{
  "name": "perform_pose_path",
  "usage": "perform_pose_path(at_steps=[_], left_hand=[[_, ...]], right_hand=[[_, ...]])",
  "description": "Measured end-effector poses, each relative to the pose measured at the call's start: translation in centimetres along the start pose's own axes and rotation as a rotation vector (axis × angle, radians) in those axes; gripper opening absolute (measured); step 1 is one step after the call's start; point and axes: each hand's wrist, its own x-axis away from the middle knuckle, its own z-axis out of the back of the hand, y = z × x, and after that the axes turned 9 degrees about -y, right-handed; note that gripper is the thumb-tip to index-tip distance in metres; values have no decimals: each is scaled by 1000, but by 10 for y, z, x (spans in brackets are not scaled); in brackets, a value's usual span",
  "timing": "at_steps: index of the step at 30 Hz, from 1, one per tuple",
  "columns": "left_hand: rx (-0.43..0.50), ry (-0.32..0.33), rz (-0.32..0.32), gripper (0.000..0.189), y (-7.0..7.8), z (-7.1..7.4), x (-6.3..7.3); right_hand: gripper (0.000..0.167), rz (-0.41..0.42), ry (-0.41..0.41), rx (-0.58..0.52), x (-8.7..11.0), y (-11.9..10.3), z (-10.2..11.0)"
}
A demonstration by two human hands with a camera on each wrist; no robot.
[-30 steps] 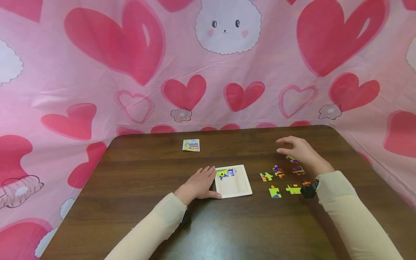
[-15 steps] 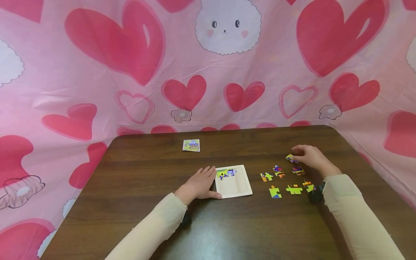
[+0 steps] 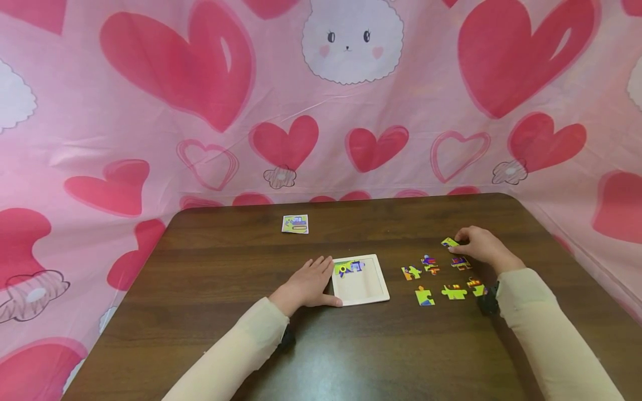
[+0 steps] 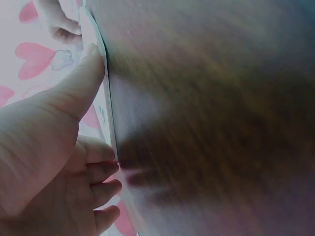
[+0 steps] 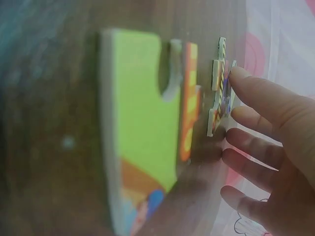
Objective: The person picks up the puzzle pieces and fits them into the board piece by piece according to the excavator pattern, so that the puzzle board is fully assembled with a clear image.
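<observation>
My left hand (image 3: 306,283) lies flat at the left edge of a pale wooden puzzle tray (image 3: 368,287), fingers straight, thumb at its near corner. In the left wrist view the thumb rests along the rim of the tray (image 4: 88,32). Joined yellow-green and blue pieces (image 3: 349,268) fill the tray's upper left. My right hand (image 3: 484,245) pinches a green and purple jigsaw piece (image 3: 448,241) between thumb and index finger at the far end of the loose pieces. In the right wrist view this piece (image 5: 228,98) is mostly hidden behind another, and the other fingers are spread.
Several loose jigsaw pieces lie right of the tray, among them a striped piece (image 3: 460,263), a green piece (image 3: 453,292) and a green-and-blue piece (image 3: 424,296). A small picture card (image 3: 295,224) lies farther back. A pink heart-print cloth (image 3: 321,100) hangs behind the brown table (image 3: 241,239).
My right hand has moved right and down onto the far jigsaw piece, and its thumb and index finger have closed on it. The left hand and the tray have stayed still.
</observation>
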Motion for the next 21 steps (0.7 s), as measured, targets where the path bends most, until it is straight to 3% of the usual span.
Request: perform_pose_path(at_steps=[5, 11, 21], left_hand=[[7, 7, -6, 95, -1, 1, 1], [5, 0, -4, 95, -1, 1, 0], [10, 11, -5, 95, -1, 0, 0]], right_hand=[[40, -10, -14, 4, 0, -3, 1], [49, 34, -24, 5, 1, -4, 1], [36, 73, -27, 46, -1, -4, 1]])
